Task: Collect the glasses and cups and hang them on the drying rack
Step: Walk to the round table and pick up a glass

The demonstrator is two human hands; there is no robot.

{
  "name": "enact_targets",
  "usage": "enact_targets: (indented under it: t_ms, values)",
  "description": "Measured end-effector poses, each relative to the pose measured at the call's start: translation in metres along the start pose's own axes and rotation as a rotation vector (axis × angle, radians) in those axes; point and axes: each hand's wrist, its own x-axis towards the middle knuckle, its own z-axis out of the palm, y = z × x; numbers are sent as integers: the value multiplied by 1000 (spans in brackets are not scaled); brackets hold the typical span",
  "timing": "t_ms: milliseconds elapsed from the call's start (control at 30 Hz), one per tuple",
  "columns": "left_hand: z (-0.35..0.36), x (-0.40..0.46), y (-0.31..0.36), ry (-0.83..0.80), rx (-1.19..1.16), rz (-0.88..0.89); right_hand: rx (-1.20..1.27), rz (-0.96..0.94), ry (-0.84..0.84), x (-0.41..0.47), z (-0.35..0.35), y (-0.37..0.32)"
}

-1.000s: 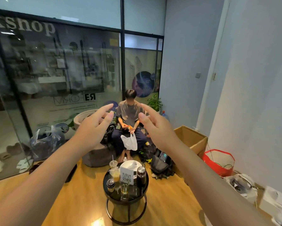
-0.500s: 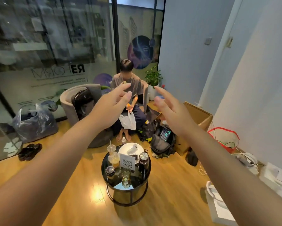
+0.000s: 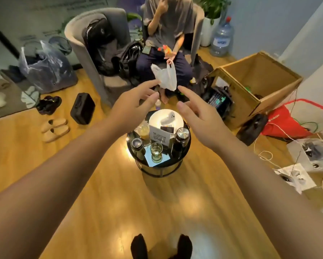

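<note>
A: Where are the hands?

B: Both reach forward over the small round desk (image 3: 185,157). The left hand (image 3: 132,103) and the right hand (image 3: 198,116) have their fingers spread loose, and neither has hold of anything — there is a clear gap of air between them.

A: And the glass?

B: A clear glass (image 3: 156,151) with a little pale liquid stands upright near the desk's front edge, on a square coaster (image 3: 165,159). A dark flask (image 3: 136,146) stands just beside it on the left, and a taller flask (image 3: 182,139) sits close to the right rim. Behind the glass is a folded card with a code (image 3: 159,136), a plastic cup (image 3: 144,130) of yellowish drink at the back left, and a white plate (image 3: 157,117) at the far edge.

A: Any room to move?

B: The wooden floor (image 3: 119,202) is open between the wearer's feet (image 3: 160,246) and the desk. Further out it crowds up — a seated person (image 3: 168,34) just behind the desk, a cardboard box (image 3: 258,83) and a red bag (image 3: 291,120) to the right with loose cables, slippers (image 3: 55,127) and a black case (image 3: 83,108) to the left.
</note>
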Motion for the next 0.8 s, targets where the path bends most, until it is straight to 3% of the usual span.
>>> enact_targets:
  t_ms: [433, 800]
  values:
    - [214, 27, -206, -38, -7, -258, 30, 110, -155, 61, 112, 210]
    - [340, 30, -338, -139, 150, -314, 75, 169, -280, 71, 200, 336]
